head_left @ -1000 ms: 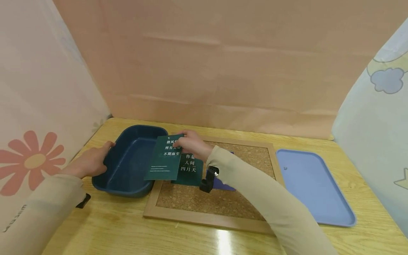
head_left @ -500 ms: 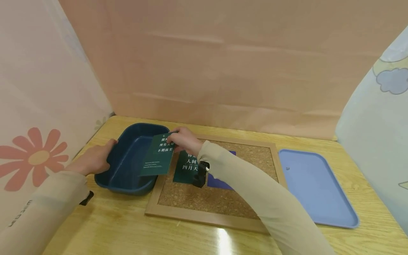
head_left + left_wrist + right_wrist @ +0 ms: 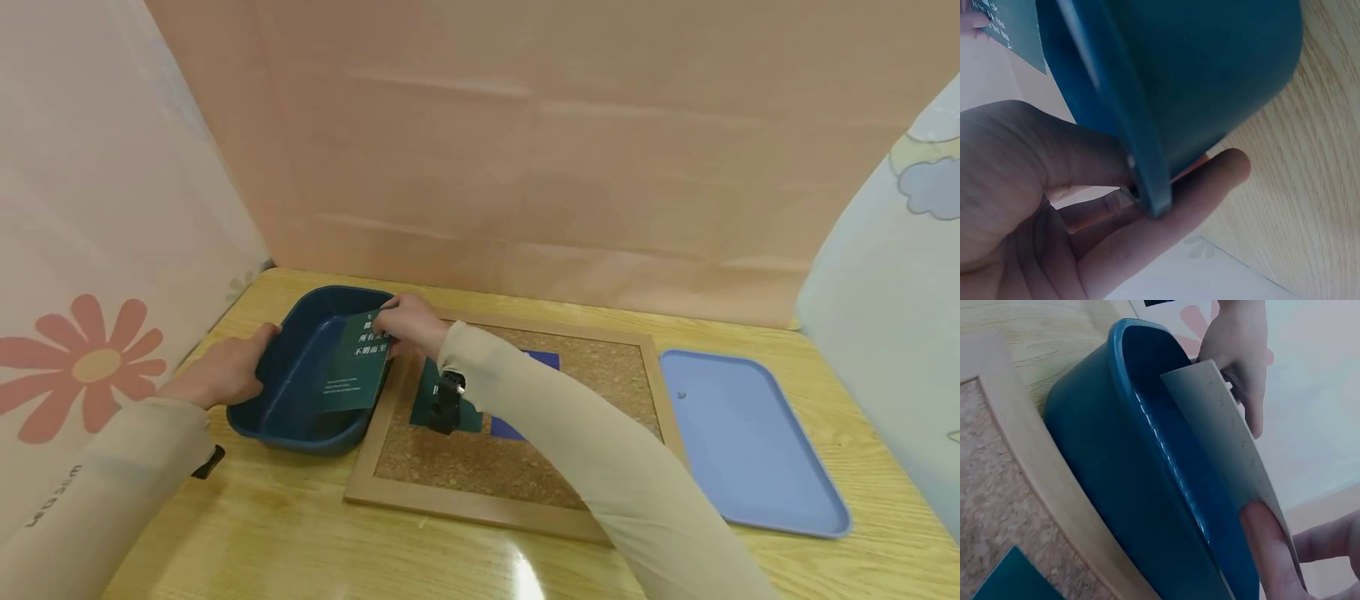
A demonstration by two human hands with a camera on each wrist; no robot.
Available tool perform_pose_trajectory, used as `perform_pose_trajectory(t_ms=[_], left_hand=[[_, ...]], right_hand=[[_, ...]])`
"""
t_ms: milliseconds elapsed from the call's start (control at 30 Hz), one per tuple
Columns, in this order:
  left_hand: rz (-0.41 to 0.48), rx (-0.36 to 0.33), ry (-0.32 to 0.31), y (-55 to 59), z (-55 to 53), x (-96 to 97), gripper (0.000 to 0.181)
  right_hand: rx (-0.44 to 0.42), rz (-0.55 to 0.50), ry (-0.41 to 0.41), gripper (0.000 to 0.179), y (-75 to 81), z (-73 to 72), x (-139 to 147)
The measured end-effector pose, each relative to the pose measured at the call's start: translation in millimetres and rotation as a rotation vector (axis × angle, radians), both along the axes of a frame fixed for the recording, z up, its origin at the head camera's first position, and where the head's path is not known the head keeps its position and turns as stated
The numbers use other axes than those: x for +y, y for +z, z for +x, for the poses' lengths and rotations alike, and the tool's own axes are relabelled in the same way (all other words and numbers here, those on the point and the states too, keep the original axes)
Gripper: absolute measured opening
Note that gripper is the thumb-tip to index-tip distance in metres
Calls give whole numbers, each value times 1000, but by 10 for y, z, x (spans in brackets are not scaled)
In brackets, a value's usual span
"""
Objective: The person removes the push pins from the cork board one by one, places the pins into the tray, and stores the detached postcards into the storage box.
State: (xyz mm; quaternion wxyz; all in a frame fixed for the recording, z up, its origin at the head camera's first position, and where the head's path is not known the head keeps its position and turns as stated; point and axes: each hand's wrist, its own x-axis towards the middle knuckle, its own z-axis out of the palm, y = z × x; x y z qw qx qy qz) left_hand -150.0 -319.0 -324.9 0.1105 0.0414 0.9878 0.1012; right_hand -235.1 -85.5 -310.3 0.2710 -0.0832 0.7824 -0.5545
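Observation:
My left hand point(image 3: 225, 369) grips the left rim of a dark blue plastic basin point(image 3: 300, 446). In the left wrist view its thumb point(image 3: 1066, 150) is inside the rim and the fingers lie along the outside wall. My right hand point(image 3: 412, 323) pinches a dark green card point(image 3: 351, 367) with white Chinese lettering by its upper right edge. The card slants over the basin's opening, lower edge inside the rim's outline. Its pale back point(image 3: 1222, 431) shows in the right wrist view, thumb and fingers on opposite faces.
A wood-framed cork board point(image 3: 480, 471) lies right of the basin, bearing another green card point(image 3: 465, 419) and a purple card point(image 3: 507, 429), both partly behind my right arm. A light blue tray point(image 3: 757, 442) lies farther right. Paper walls enclose the wooden table.
My right hand has moved left with the green card, from over the basin's right rim and the board to over the basin's opening. The left hand keeps its grip on the rim.

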Motion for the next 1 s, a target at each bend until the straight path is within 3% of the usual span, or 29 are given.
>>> perform_pose_trajectory(t_ms=[100,267,633,1000], left_hand=[[1,-3,6,6,2,7,70],[0,19,-5,2,8,15,69],[15,4,-13,-13,31,32,70],[32,-4,2,-5,34,70,71]], right_hand=[[13,15,10,45,13,12,-37],[-59,-45,1,47,-1,26,-106],[-88,-100,-83,14,-37,74,-316],[-125,-135,-128,28,4,64,-432]])
